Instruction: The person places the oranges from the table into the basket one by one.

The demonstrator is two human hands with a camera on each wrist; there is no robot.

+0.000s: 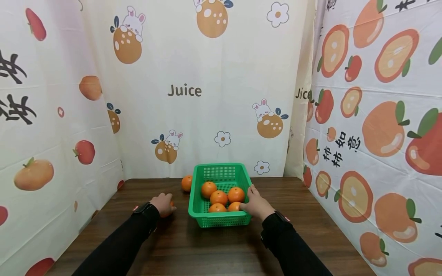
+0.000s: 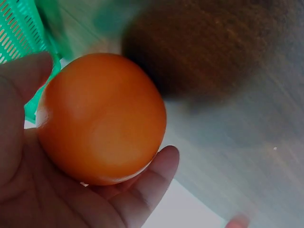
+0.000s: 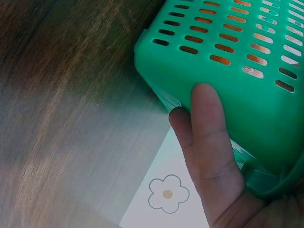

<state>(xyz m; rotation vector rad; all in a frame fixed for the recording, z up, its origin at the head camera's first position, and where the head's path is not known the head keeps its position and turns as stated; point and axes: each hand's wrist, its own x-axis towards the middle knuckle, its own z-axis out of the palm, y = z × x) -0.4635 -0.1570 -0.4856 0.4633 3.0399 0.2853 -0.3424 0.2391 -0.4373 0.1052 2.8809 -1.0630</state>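
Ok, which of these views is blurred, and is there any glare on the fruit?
Head view: sharp, evenly lit. Left wrist view: orange in the left hand fairly sharp with soft sheen; table smeared. Right wrist view: green basket and right hand clear; tabletop blurry.

Orange (image 2: 102,118): round, smooth, glossy skin, uniform orange. Cupped in the left hand (image 1: 163,204), thumb on one side, fingers curled under and around it. Sits low over the table (image 1: 214,245), left of centre, just beside the basket's left wall.

Basket (image 1: 221,220): green plastic, rectangular, slotted walls and base, open top. Upright on the table around the middle, long axis running toward the far edge. Right hand (image 1: 256,204) grips its near-right rim, fingers flat on the outer wall. Four oranges (image 1: 219,197) lie inside, clustered in the near half.
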